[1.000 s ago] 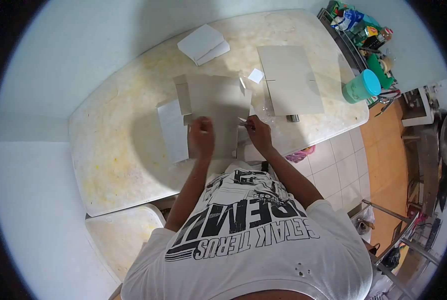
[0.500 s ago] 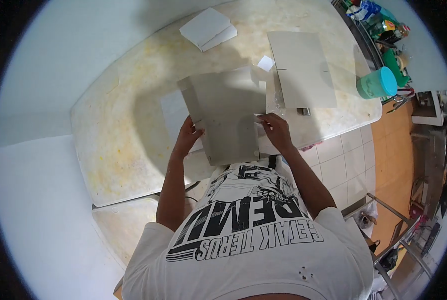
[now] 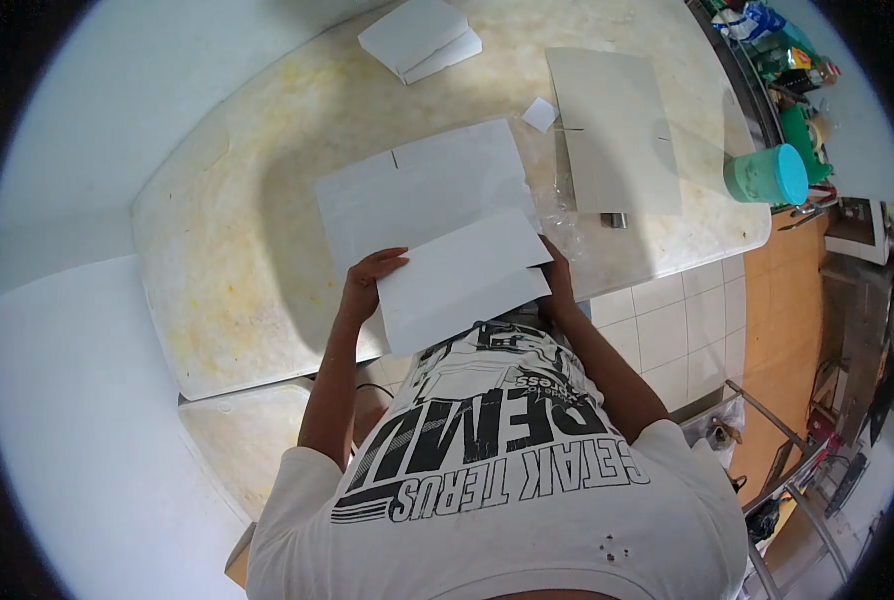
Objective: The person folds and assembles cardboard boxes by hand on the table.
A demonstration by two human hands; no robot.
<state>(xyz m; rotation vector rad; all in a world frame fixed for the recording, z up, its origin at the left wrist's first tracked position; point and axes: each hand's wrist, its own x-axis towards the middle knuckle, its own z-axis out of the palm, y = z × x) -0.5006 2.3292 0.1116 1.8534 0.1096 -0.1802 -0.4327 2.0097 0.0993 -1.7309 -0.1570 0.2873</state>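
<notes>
While half-curled, hands on cardboard.

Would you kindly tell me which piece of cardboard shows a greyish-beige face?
The flat sheet nearest the lidded container; the held folded piece and the others show white faces.

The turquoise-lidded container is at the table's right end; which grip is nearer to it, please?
Right: the right grip is at the right edge of the held white sheet, left of the container. The left grip holds the sheet's left edge, farther away.
</notes>
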